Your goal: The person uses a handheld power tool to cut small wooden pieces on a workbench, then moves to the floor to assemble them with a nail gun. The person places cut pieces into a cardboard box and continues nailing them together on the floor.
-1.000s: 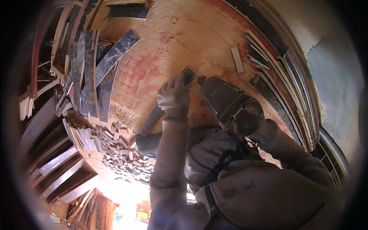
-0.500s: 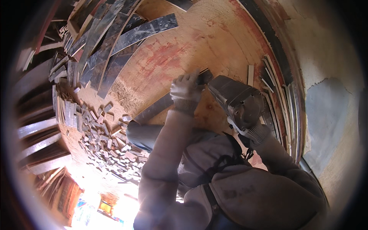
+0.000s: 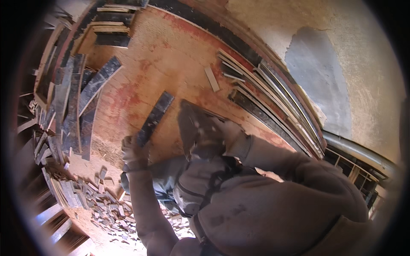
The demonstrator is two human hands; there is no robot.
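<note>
My gloved left hand (image 3: 136, 152), somewhat blurred, closes on the near end of a dark, narrow wooden board (image 3: 157, 117). The board slants away to the right over the sawdust-covered work surface (image 3: 164, 64), its far end resting clear of my fingers. To the right of it, my gloved right hand (image 3: 235, 135) grips a dark, bulky power tool (image 3: 200, 130) held close in front of my body. Motion smears the tool, and neither its blade nor its underside shows. The tool and the board are apart.
Long strips (image 3: 265, 113) lie stacked along the right edge, below a patched wall (image 3: 363, 64). A small pale strip (image 3: 211, 79) lies ahead. Dark boards (image 3: 70, 106) pile up at the left, and many small offcuts (image 3: 113, 209) cover the ground at lower left.
My view has turned to the right. The tool has come back toward my body, away from the board. My left hand is now lower and farther left, at the board's near end.
</note>
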